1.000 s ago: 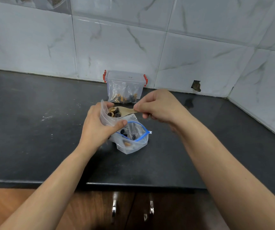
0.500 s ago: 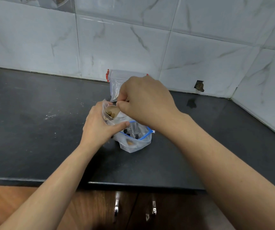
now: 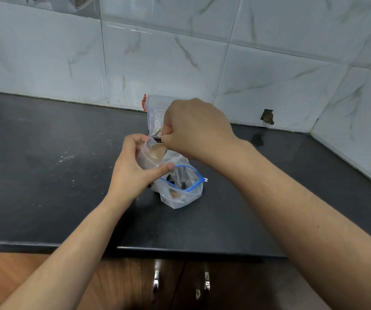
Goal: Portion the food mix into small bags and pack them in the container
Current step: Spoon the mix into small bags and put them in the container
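Observation:
My left hand (image 3: 133,168) grips a small clear bag (image 3: 146,157) and holds its mouth open above the counter. A wooden spoon (image 3: 157,151) is tipped bowl-down into that mouth, and my right hand (image 3: 193,128) pinches its handle from above. Just below lies a larger clear zip bag (image 3: 180,189) with a blue seal, open, with dark and brown pieces of food mix inside. A clear container (image 3: 155,113) with red clips stands by the wall behind my right hand, with a filled small bag in it; most of it is hidden.
The black counter (image 3: 46,175) runs to a tiled wall at the back and right, with its front edge close to me. A chipped hole (image 3: 267,116) shows in the tile at the right. Cabinet handles (image 3: 202,287) sit below the counter edge.
My right hand has swung left and turned over, tipping the spoon down into the small bag. The food that lay on the spoon is gone from view. My left hand has kept its hold.

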Tool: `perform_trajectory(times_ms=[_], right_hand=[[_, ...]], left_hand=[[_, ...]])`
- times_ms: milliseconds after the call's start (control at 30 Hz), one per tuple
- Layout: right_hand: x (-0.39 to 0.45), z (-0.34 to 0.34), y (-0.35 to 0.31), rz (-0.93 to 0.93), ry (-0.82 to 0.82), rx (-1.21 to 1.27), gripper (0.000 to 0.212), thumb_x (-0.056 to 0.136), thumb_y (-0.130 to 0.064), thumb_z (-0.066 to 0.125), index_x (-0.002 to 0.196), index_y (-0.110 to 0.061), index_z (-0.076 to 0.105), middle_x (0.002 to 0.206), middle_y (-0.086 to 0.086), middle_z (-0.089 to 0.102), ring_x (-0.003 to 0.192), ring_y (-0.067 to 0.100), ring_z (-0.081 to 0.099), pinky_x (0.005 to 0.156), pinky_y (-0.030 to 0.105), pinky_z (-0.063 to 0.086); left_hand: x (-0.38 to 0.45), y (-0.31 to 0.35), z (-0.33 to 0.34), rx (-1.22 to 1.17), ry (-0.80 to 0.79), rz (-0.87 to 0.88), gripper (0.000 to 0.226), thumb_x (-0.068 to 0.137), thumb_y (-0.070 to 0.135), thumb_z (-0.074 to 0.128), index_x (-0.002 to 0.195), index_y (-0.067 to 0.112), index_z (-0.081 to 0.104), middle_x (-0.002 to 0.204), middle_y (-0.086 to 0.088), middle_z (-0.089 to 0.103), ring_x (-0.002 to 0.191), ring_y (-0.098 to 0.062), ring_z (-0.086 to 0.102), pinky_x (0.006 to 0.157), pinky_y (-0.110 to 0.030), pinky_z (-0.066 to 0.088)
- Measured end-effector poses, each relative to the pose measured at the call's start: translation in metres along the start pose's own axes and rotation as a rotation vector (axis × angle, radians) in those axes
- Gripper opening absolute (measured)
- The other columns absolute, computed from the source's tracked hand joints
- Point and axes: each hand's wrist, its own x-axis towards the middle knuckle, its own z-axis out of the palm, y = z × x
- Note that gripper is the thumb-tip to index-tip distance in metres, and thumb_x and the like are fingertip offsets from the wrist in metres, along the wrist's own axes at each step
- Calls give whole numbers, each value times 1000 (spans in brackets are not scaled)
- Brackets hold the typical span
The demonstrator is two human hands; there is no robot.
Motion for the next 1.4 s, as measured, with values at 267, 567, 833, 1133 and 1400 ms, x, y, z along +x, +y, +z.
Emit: perform_trajectory(times_ms=[267,567,833,1133,1400], right_hand=[[0,2,16,73,-5,192,10,76,-19,62,81,-14,69,78,5,69,76,24,63,61,31,47],[-49,37,69,433,-262,387,14,74,-22,67,62,-17,71,56,-2,66,55,12,57,55,23,43],[-60,101,39,199,-26,0,23,94,-26,46,99,-21,67,98,1,69,91,28,62,63,30,37],[-68,117,23,366,-104,195,22,91,-20,47,97,-15,67,97,9,68,91,36,62,65,32,40],[-60,128,34,675,-177,717,21,80,-14,54,62,-6,61,60,3,59,63,19,54,57,27,41]], left_hand=[[1,2,-1,71,59,32,59,62,27,87,99,21,41,90,16,53,83,7,53,72,-18,43],[-6,2,-10,41,-214,-281,63,62,25,88,104,15,42,87,4,56,70,-8,54,55,-21,42],[-4,-2,-6,43,-176,-343,53,69,17,79,107,18,42,94,-5,58,75,-19,56,68,-40,51],[2,9,5,-405,-99,-448,44,72,2,69,103,22,46,91,-3,54,68,-15,58,48,-25,49],[-2,11,5,-342,-115,-364,54,65,7,70,112,18,46,92,-3,55,71,-14,60,51,-23,51]])
